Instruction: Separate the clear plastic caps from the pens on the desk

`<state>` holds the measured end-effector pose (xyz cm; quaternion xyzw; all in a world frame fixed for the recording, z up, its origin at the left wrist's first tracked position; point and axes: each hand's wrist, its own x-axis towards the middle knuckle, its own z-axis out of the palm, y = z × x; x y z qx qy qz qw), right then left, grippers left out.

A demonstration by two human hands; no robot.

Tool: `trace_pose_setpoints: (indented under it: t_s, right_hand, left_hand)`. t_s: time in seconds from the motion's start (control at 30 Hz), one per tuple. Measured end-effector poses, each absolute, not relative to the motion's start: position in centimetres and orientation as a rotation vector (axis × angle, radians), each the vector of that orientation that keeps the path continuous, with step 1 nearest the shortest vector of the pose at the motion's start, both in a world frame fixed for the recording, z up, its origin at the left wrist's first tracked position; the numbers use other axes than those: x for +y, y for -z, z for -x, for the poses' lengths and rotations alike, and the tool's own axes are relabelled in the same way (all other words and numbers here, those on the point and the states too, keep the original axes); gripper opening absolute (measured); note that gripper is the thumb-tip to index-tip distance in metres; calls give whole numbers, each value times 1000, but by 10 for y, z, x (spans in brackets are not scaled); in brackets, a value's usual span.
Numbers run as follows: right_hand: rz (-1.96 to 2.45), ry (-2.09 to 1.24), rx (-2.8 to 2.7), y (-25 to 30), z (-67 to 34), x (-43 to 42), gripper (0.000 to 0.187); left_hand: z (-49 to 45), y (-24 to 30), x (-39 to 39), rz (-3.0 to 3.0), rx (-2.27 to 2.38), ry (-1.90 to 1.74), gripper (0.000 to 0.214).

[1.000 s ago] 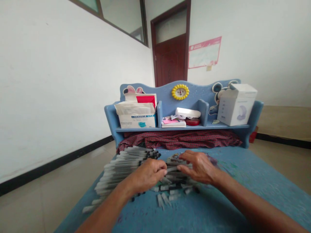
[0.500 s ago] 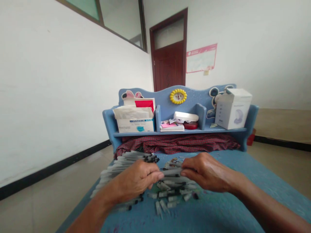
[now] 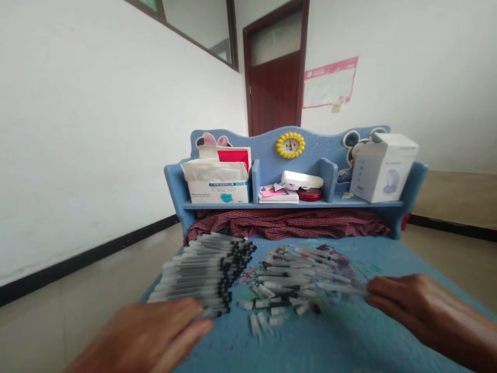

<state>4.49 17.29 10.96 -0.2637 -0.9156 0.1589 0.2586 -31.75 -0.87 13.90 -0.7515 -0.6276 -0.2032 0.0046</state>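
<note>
A row of translucent pens with black ends (image 3: 202,267) lies side by side on the left of the blue tabletop (image 3: 295,347). At the near end of this row, my left hand (image 3: 147,331) is blurred, its fingers and thumb closed on a pen (image 3: 213,313) whose dark end sticks out. My right hand (image 3: 407,305), over on the right, pinches one end of a clear pen barrel (image 3: 337,287); the barrel points left toward the loose pile. That pile holds slim clear pen pieces (image 3: 298,267), with short pen caps (image 3: 277,311) scattered in front.
Behind the pens, a red plaid cloth (image 3: 287,224) is bunched under a blue shelf (image 3: 217,205). The shelf carries a mask box (image 3: 219,191), papers (image 3: 278,197), a round red tin (image 3: 309,195), a white case (image 3: 302,179) and a white carton (image 3: 382,168).
My hands have moved apart from above the pile. The left went down and left to the pen row; the right went right, with a barrel in its fingers. The view has shifted slightly.
</note>
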Motion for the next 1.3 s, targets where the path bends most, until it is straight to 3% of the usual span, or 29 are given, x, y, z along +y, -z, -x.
trace_pose_setpoints:
  t_s: [0.2,0.5,0.87,1.3]
  right_hand:
    - [655,-254,-2526,-107,43,204,19]
    - [856,385,-2860,-99,92,217,27]
    - [845,438,-2725,-84,80,223,35]
    - [767,372,-2639,-85,75,218,34]
  left_hand:
    - [273,-131,67,2393,-1894,145,23]
    - [268,-123,94,2279,-1880,122,20]
    - [338,-130,0,2252,-2189,-188,9]
    - [348,-115,2,2193,-2186,-158,4]
